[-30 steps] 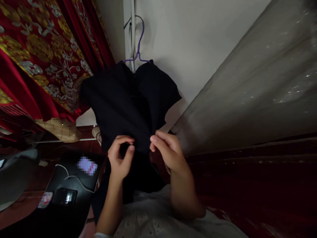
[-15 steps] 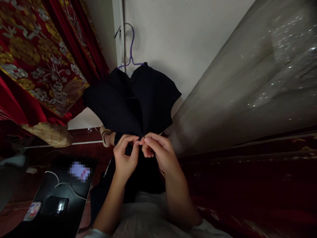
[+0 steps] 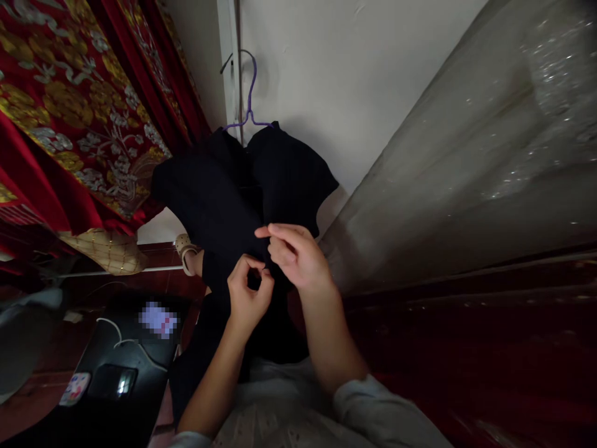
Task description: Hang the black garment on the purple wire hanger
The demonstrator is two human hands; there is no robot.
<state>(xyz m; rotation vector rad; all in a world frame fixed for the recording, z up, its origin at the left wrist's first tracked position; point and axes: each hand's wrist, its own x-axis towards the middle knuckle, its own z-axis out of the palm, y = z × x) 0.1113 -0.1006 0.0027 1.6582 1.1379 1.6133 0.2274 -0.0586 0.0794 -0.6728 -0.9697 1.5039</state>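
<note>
A black short-sleeved garment (image 3: 219,199) hangs on a purple hanger (image 3: 250,93) against the white wall. My left hand (image 3: 249,295) pinches the dark fabric low on the garment's front, thumb and forefinger closed in a ring. My right hand (image 3: 293,255) sits just above and to the right of it, fingers curled and pinched on the fabric at the front opening. The two hands are close together, almost touching. What lies between the fingertips is too dark to make out beyond cloth.
A red curtain with gold flowers (image 3: 69,106) hangs at the left. A glittery grey fabric (image 3: 466,168) slopes along the right. Below left, a black surface (image 3: 116,373) carries a white cable and a small device. A sandalled foot (image 3: 186,252) shows behind the garment.
My right hand has risen higher up the garment's front while my left hand has dropped slightly below it; both stay pinched on the fabric. The view has shifted a little.
</note>
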